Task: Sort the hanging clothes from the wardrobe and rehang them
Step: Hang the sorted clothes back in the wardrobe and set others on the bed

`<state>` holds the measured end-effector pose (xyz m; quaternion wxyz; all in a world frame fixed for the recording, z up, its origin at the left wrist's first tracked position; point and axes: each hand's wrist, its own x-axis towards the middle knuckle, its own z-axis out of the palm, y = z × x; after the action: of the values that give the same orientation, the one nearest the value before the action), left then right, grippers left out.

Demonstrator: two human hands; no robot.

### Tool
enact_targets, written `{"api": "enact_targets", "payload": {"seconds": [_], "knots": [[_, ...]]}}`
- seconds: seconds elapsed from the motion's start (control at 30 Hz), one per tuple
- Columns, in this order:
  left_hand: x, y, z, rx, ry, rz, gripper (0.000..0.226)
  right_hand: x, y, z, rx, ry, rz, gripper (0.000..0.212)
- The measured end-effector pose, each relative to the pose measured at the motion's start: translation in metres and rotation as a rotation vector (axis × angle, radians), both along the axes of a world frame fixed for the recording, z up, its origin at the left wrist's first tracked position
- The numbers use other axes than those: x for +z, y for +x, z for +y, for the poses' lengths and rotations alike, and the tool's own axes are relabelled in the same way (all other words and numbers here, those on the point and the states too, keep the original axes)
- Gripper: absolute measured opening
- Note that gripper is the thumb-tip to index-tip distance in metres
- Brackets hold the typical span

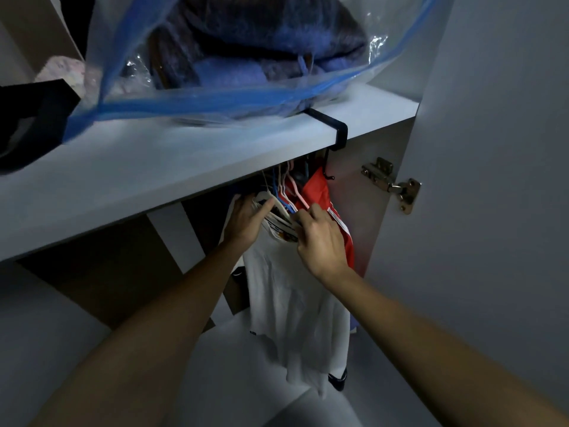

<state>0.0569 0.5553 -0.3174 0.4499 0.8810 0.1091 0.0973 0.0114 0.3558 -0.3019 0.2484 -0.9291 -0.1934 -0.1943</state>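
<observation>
Both forearms reach up under the shelf (129, 177); left hand (246, 220) fingers curl round a white hanger (267, 197), right hand (321, 241) pinches the neck of the white tee (286, 297). Tee hangs below shelf's front edge, red top (318, 195) just right. Blue bag (215, 57) on shelf above.

no legible text; only a blurred, unreadable print on the white t-shirt (286, 291)
</observation>
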Motion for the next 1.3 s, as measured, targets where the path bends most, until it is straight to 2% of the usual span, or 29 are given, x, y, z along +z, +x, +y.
{"api": "enact_targets", "payload": {"seconds": [0.07, 0.13, 0.3, 0.43, 0.6, 0.8, 0.97, 1.3], "knots": [[0.006, -0.011, 0.002, -0.007, 0.046, 0.010, 0.077, 0.005, -0.007, 0.001, -0.014, -0.042, 0.039, 0.039], [0.015, -0.028, 0.003, -0.023, 0.086, 0.004, 0.084, 0.012, -0.018, 0.002, -0.013, -0.072, 0.074, 0.042], [0.034, -0.093, -0.003, 0.068, 0.169, 0.067, 0.078, 0.026, -0.051, -0.011, 0.069, -0.080, 0.042, 0.037], [0.039, -0.170, -0.020, 0.145, 0.276, 0.086, 0.082, 0.027, -0.086, -0.026, 0.216, -0.061, 0.034, 0.041], [0.051, -0.298, -0.059, 0.379, 0.425, 0.093, 0.083, 0.018, -0.153, -0.044, 0.473, 0.087, 0.087, 0.044], [0.073, -0.480, -0.114, 0.596, 0.630, 0.193, 0.080, 0.024, -0.268, -0.054, 0.779, 0.027, 0.074, 0.048], [0.079, -0.644, -0.171, 0.832, 0.715, 0.247, 0.073, 0.031, -0.386, -0.038, 1.079, 0.005, 0.088, 0.048], [0.051, -0.943, -0.336, 1.496, 0.561, 0.473, 0.072, 0.021, -0.679, -0.050, 1.675, -0.010, 0.163, 0.046]]}}
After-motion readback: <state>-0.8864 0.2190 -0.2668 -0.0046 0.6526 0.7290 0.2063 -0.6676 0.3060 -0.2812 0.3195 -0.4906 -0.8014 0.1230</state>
